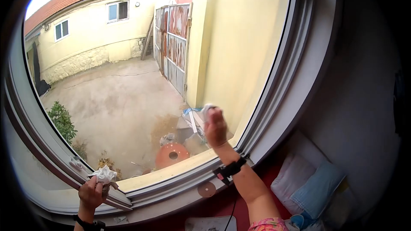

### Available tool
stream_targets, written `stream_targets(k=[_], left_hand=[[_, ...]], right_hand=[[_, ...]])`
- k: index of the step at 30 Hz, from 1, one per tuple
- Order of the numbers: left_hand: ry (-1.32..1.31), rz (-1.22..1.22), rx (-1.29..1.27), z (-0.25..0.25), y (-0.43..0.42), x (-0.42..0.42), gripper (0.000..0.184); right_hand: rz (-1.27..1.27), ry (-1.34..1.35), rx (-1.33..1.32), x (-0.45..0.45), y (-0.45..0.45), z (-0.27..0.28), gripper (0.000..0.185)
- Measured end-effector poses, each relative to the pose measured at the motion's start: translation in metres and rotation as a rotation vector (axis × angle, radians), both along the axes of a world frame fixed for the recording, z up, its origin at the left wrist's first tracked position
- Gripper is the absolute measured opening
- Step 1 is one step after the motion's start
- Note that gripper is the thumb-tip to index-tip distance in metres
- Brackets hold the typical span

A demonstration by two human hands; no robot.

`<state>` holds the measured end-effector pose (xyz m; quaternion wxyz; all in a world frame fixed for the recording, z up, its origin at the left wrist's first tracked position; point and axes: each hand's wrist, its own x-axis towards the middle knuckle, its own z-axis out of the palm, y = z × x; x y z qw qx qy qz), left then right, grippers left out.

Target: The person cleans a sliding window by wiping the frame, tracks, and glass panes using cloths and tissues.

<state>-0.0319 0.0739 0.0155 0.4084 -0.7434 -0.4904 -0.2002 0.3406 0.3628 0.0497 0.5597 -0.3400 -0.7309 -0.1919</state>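
In the head view, my right hand (215,129) is raised against the large window pane (124,85), its fingers closed around a crumpled white tissue or cloth (207,110). Most of that wad is hidden behind the hand, which is slightly blurred. My left hand (90,193) is low at the left, by the window frame's lower left corner (122,199). Its fingers grip a bunched white tissue (104,174) that sticks up above them. A black band (230,170) circles my right wrist, and another dark band (87,223) is on my left wrist.
The window frame (274,90) curves up on the right. Below the sill (171,205) are a grey tray-like object (209,223), a thin black cable (231,214) and pillows (314,190). Outside are a yard, a rusty gate (176,38) and a round orange disc (165,158).
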Motion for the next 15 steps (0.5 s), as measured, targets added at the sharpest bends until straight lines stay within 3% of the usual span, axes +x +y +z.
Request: stream_targets(k=[3, 5, 6, 8, 10, 12, 14, 15], left_hand=[[0.022, -0.001, 0.026, -0.003, 0.002, 0.001, 0.036], [0.019, -0.013, 0.030, -0.001, 0.003, 0.003, 0.037], [0.010, -0.023, 0.026, 0.000, 0.003, 0.004, 0.037], [0.028, -0.043, 0.066, 0.000, 0.003, 0.005, 0.037], [0.060, -0.091, 0.136, 0.011, 0.005, 0.010, 0.027], [0.052, -0.133, 0.165, 0.005, 0.008, 0.006, 0.026], [0.049, -0.189, 0.102, 0.013, 0.002, 0.006, 0.025], [0.048, -0.196, 0.089, 0.014, -0.001, 0.005, 0.024]], right_hand=[[-0.344, 0.433, -0.080, 0.067, 0.060, 0.044, 0.031], [-0.396, 0.718, -0.277, 0.091, 0.092, 0.052, 0.025], [-0.433, 0.755, -0.249, 0.075, 0.085, 0.059, 0.024], [-0.375, 0.653, -0.070, 0.011, 0.048, 0.070, 0.026], [-0.135, 0.452, -0.059, -0.062, -0.012, 0.070, 0.029], [0.130, 0.049, 0.037, -0.119, -0.066, 0.051, 0.034], [0.499, -0.443, -0.046, -0.144, -0.087, 0.020, 0.030], [0.520, -0.459, -0.037, -0.153, -0.093, 0.024, 0.030]])
